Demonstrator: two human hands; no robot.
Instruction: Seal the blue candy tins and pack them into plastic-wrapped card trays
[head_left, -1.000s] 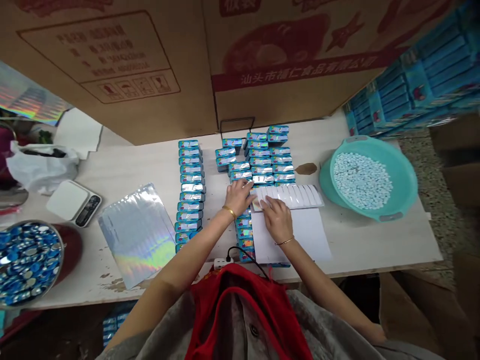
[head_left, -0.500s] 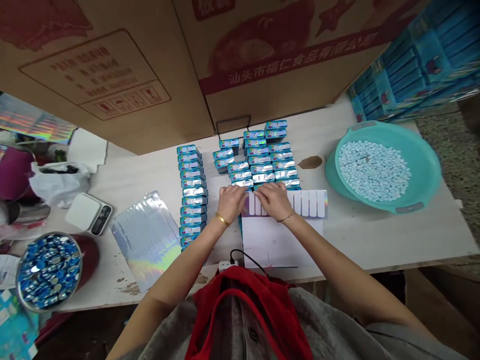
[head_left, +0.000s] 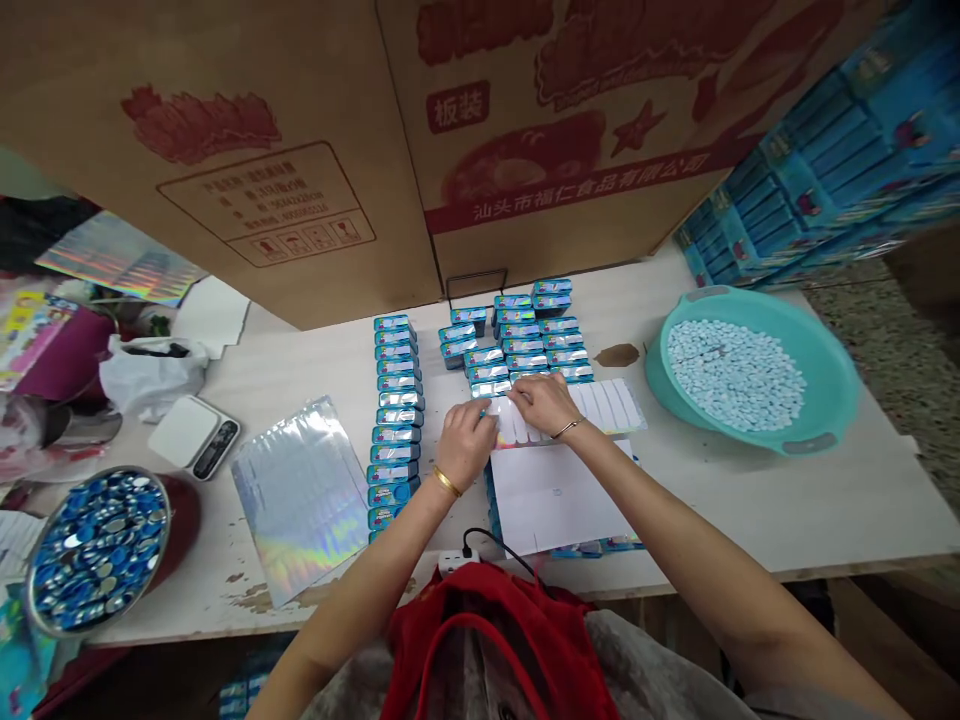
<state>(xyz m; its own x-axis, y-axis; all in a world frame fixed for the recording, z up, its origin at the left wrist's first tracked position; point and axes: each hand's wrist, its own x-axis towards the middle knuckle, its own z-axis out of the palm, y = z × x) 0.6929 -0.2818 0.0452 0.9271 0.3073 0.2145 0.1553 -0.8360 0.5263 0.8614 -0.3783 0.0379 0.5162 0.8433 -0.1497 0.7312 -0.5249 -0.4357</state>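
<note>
My right hand [head_left: 547,403] is closed in a pinch at the left part of a shiny sticker sheet [head_left: 604,405] with a row of white strips. Beside it, my left hand [head_left: 469,440] has its fingers curled together at the sheet's left end. A bit of blue shows at those fingertips, but what they hold is hidden. Under the sheet lies a white paper [head_left: 559,495], over more blue packs. Just beyond my hands stand rows of small blue tins [head_left: 525,345] with shiny strips on their sides. Another column of blue tins [head_left: 397,400] runs to the left.
A teal basin [head_left: 829,370] of pale blue tablets stands right. On the left are silvery sheets [head_left: 300,500], a white scale [head_left: 180,432] and a pot [head_left: 161,570] of blue foil pieces. Large cartons [head_left: 300,290] wall off the back. A power strip [head_left: 454,562] lies near the front edge.
The sticker sheet has tilted, its strips now curving upward. My left hand has drawn back a little towards me, while the right stays at the sheet. The head view has shifted upward.
</note>
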